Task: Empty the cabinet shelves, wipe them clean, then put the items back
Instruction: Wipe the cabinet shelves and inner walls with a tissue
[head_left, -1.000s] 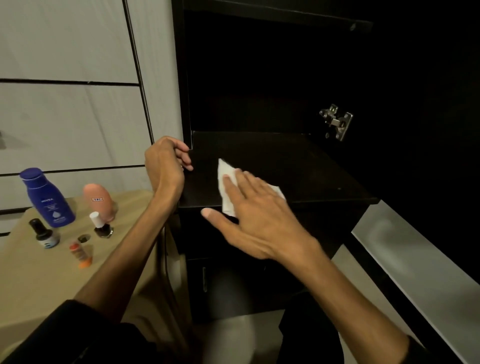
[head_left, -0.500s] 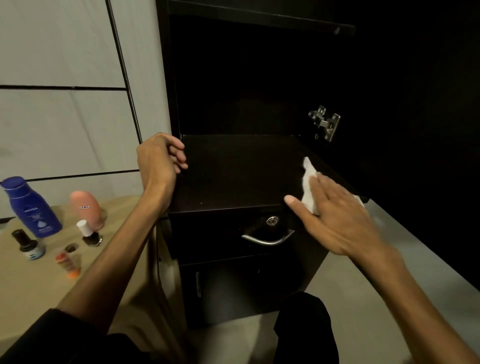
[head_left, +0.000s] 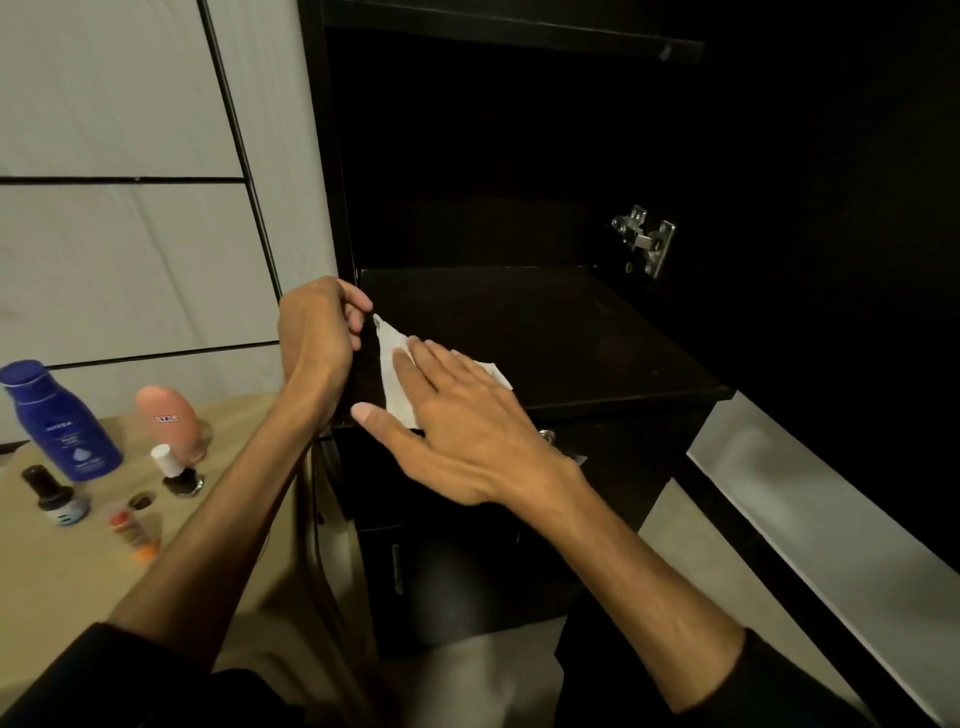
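Pressing a white tissue (head_left: 397, 371) flat on the dark cabinet shelf (head_left: 561, 332), the right hand (head_left: 462, 426) spreads straight fingers. The left hand (head_left: 317, 332) curls around the shelf's left edge. Five toiletry containers stand on the side table (head_left: 67, 577).

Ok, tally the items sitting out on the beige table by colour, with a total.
Blue: 1, the lotion bottle
Pink: 1, the rounded bottle
Dark: 2, the black-capped bottle and the white-capped bottle
Orange: 1, the small tube, blurred
Total: 5

Matt dark wood shelf (head_left: 545, 332); white paper tissue (head_left: 397, 374); shiny metal hinge (head_left: 644, 244)
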